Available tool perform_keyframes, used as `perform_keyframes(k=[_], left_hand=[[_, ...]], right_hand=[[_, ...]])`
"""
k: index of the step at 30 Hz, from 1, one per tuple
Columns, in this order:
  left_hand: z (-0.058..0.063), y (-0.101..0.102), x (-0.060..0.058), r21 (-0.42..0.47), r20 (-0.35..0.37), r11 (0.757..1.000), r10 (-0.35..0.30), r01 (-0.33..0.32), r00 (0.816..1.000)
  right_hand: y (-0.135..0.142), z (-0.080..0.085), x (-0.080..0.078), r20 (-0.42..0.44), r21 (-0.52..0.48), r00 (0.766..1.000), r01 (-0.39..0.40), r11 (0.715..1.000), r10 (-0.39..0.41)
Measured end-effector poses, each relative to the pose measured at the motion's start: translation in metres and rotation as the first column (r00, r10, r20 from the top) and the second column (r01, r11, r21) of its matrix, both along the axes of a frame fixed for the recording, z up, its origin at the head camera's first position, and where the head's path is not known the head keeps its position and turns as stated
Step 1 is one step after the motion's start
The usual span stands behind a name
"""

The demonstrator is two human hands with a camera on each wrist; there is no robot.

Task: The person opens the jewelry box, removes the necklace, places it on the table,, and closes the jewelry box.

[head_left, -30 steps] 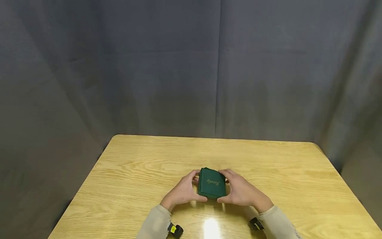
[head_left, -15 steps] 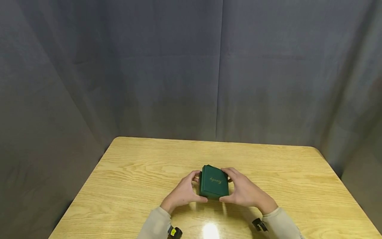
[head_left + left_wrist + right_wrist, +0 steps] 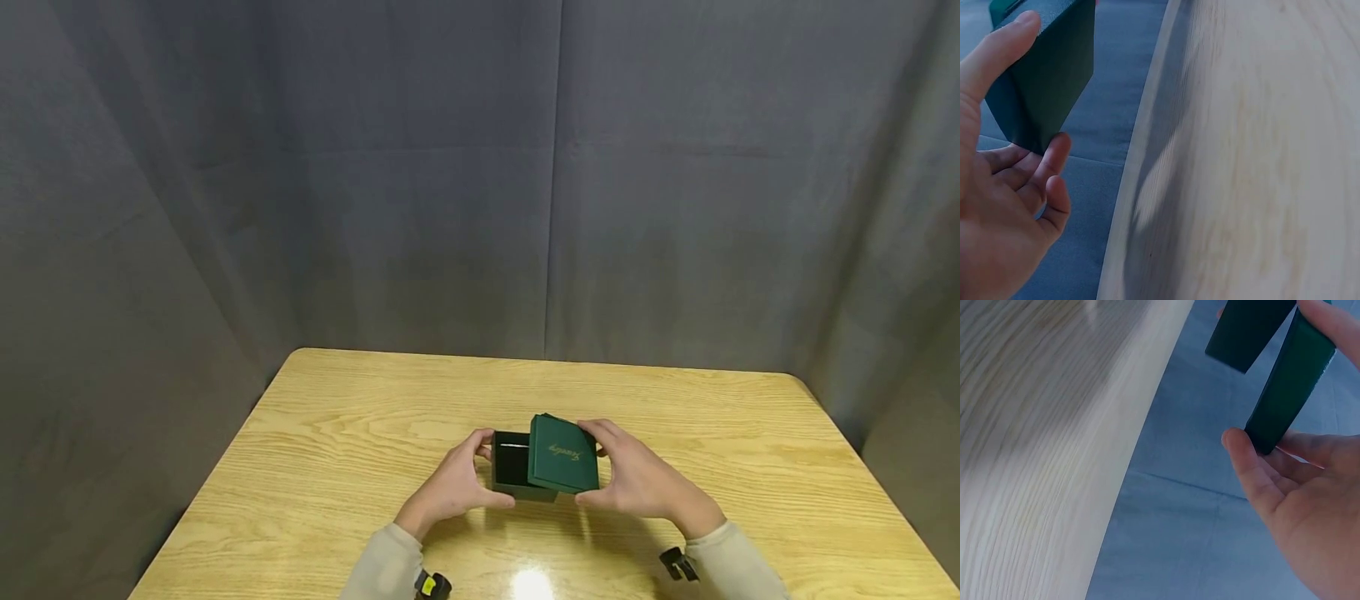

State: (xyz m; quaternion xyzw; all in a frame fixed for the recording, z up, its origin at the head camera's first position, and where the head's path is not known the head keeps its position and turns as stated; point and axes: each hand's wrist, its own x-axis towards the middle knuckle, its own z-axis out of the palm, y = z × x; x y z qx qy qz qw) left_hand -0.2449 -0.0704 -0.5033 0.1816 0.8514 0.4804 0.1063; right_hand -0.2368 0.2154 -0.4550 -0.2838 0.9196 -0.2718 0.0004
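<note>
In the head view a dark green box base (image 3: 512, 468) is held by my left hand (image 3: 453, 483), thumb on the near side and fingers on the far side. My right hand (image 3: 641, 482) grips the green lid (image 3: 564, 454), which bears gold lettering. The lid is off to the right, slightly tilted, and overlaps the right part of the base. Inside the base a dark lining shows, with a thin pale strip near the back. The left wrist view has the base's outer wall (image 3: 1054, 75) between thumb and fingers. From the right wrist, the lid (image 3: 1291, 381) appears apart from the base (image 3: 1247, 331).
A light wooden table (image 3: 375, 408) lies under both hands, with a bright glare spot near its front. Grey curtains (image 3: 420, 183) hang behind and at both sides. Black straps with small devices (image 3: 433, 585) sit at the wrists.
My right hand has lifted the lid off the base and moved it right, exposing the dark interior. The left hand stays round the base, shifted slightly left.
</note>
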Motion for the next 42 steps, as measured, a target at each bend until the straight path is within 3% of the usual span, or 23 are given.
perform_keyframes(k=[16,26,42], left_hand=[[-0.002,-0.005,-0.003,-0.034,-0.043,0.999,-0.035,0.033,0.998],[-0.006,-0.011,-0.003,-0.09,-0.026,0.995,-0.045,0.043,0.999],[-0.005,-0.01,-0.002,-0.143,-0.047,0.99,-0.016,0.01,0.999]], right_hand=[[0.029,-0.007,-0.004,-0.005,0.051,1.0,0.031,0.998,-0.031],[0.045,-0.013,-0.006,-0.013,0.08,1.0,0.023,0.997,-0.022],[0.069,-0.022,-0.007,-0.046,0.172,0.998,0.057,0.984,-0.05]])
